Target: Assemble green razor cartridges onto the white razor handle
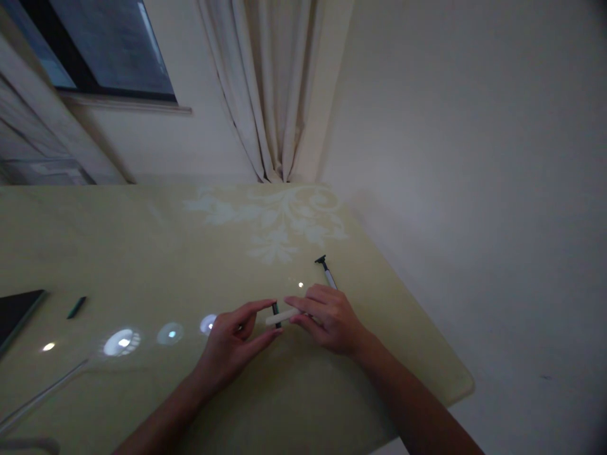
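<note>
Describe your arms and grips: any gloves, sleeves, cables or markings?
The left grip and right grip are bare human hands, with no gloves, rings or watch visible. The left forearm and right forearm show no sleeves. I see no cables or markings, though the dim picture hides fine detail.

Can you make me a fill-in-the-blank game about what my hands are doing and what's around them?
1. The left hand pinches the small dark piece between a finger and the ____.
2. The right hand holds the pale stick, and the razor lies on the ____.
3. The long pale cloth hanging to the right of the window is a ____.
Missing words: thumb; table; curtain.
</note>
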`<action>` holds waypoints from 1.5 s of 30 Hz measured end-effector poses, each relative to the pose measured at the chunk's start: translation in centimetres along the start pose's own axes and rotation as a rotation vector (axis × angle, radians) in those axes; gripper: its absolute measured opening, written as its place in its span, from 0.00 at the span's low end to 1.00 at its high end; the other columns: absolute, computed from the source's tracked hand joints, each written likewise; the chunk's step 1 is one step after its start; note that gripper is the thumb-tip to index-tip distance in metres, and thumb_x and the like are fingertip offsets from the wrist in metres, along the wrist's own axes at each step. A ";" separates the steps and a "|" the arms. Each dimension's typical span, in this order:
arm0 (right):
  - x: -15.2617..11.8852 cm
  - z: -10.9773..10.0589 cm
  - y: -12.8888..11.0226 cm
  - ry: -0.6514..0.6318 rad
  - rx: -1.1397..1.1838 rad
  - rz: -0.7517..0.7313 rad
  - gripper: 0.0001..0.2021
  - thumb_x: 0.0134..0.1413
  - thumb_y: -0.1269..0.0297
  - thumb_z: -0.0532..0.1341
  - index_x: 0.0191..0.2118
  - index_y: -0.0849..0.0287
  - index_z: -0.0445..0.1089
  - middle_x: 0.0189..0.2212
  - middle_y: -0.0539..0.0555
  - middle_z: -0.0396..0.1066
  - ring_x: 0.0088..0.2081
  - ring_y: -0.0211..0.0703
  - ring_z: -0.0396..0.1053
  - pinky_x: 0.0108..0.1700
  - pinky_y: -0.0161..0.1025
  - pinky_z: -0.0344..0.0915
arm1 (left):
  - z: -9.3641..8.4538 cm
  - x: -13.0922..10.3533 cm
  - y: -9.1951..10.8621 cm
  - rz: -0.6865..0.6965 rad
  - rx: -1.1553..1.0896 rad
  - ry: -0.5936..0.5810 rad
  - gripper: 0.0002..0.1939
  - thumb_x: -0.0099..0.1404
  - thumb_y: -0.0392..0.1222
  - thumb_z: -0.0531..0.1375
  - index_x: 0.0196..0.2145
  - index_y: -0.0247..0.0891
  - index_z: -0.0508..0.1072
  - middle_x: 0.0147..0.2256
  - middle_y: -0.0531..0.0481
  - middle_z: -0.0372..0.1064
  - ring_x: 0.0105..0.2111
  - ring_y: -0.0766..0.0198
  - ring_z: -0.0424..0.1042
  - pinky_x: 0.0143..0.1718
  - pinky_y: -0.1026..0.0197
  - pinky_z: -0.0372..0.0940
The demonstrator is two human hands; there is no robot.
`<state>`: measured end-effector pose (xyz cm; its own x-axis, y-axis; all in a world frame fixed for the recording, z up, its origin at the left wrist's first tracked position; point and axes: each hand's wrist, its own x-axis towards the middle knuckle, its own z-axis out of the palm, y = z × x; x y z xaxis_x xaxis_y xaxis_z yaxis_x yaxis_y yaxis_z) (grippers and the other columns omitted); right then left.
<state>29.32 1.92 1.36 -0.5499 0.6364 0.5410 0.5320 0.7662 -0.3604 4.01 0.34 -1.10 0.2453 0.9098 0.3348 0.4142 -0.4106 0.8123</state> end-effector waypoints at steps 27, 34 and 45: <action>0.0 0.3 -0.3 0.036 0.087 0.026 0.20 0.75 0.53 0.58 0.56 0.62 0.78 0.31 0.55 0.74 0.33 0.44 0.69 0.36 0.40 0.63 | -0.2 0.1 0.0 -0.050 -0.019 0.084 0.21 0.64 0.50 0.70 0.52 0.39 0.81 0.21 0.65 0.44 0.19 0.71 0.49 0.23 0.68 0.47; -0.2 -0.3 0.2 0.091 0.097 0.053 0.19 0.75 0.55 0.58 0.56 0.64 0.78 0.31 0.56 0.75 0.32 0.44 0.68 0.37 0.40 0.63 | -0.3 0.0 0.1 -0.052 -0.032 0.088 0.23 0.64 0.51 0.70 0.53 0.38 0.80 0.22 0.65 0.43 0.19 0.70 0.48 0.23 0.67 0.47; 0.0 0.2 -0.1 0.069 0.113 0.073 0.21 0.76 0.53 0.57 0.56 0.63 0.79 0.30 0.56 0.74 0.32 0.44 0.69 0.36 0.40 0.64 | -0.3 0.1 0.5 -0.051 -0.049 0.084 0.22 0.65 0.50 0.69 0.53 0.38 0.79 0.22 0.65 0.43 0.20 0.70 0.48 0.23 0.67 0.46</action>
<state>29.07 1.86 1.25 -0.4653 0.6858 0.5597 0.4910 0.7261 -0.4814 3.94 0.23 -0.53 0.1502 0.9322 0.3293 0.3801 -0.3619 0.8512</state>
